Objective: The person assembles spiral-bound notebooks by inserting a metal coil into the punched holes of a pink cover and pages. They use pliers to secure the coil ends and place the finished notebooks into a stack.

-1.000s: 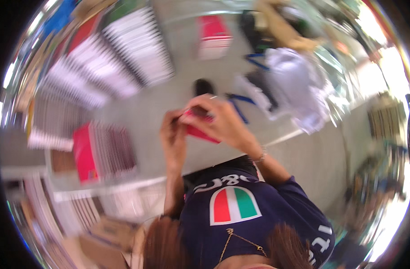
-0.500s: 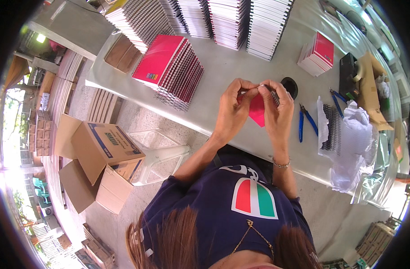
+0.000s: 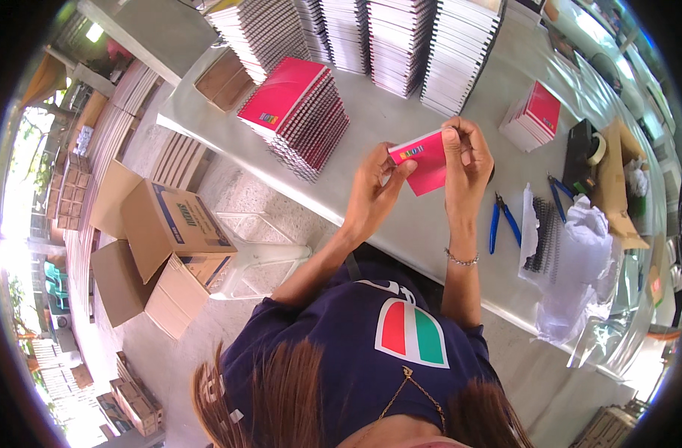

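A small red-covered notebook is held over the near part of the table, its cover facing up. My left hand grips its left side, thumb on the cover. At the upper right corner, my right hand pinches it between thumb and fingers. Left of my hands stands a stack of red spiral notebooks. Over to the right sits a smaller pile of red-covered booklets. A dark round object shows only partly behind my right hand.
Tall stacks of spiral-bound books line the table's back. On the right lie blue-handled pliers, a second pair, black spiral coils, crumpled white paper and a tape dispenser. An open cardboard box is at left beside a white stool.
The red notebook has turned so its cover faces up. My hands have moved apart, from fingertips meeting at its top edge to gripping opposite sides. The view has shifted slightly.
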